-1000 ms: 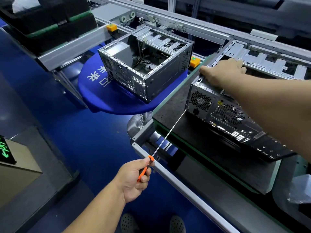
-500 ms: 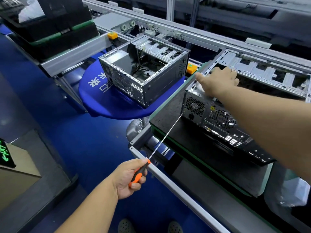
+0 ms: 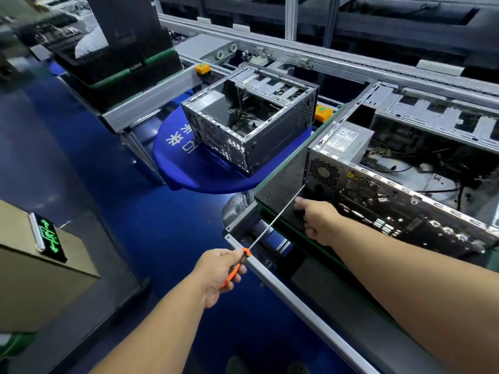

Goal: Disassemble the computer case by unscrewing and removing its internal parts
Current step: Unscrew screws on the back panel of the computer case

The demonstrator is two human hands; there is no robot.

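Screwdriver (image 3: 272,225) gripped in left fingers (image 3: 237,256), tip at case (image 3: 359,190); right fingers' (image 3: 299,202) state unclear.

An orange-and-black handle is seen on the screwdriver (image 3: 237,268), with a bright steel shaft. The computer case (image 3: 399,184) is silver-grey — its back perforated with round mesh. White characters are printed on the blue round surface (image 3: 189,163). The floor (image 3: 108,184) is deep blue — glossy.

Even overhead light, with glare on the metal rim of the nearer computer case (image 3: 399,184); wide-angle bending and soft blur increase toward frame edges left of it.
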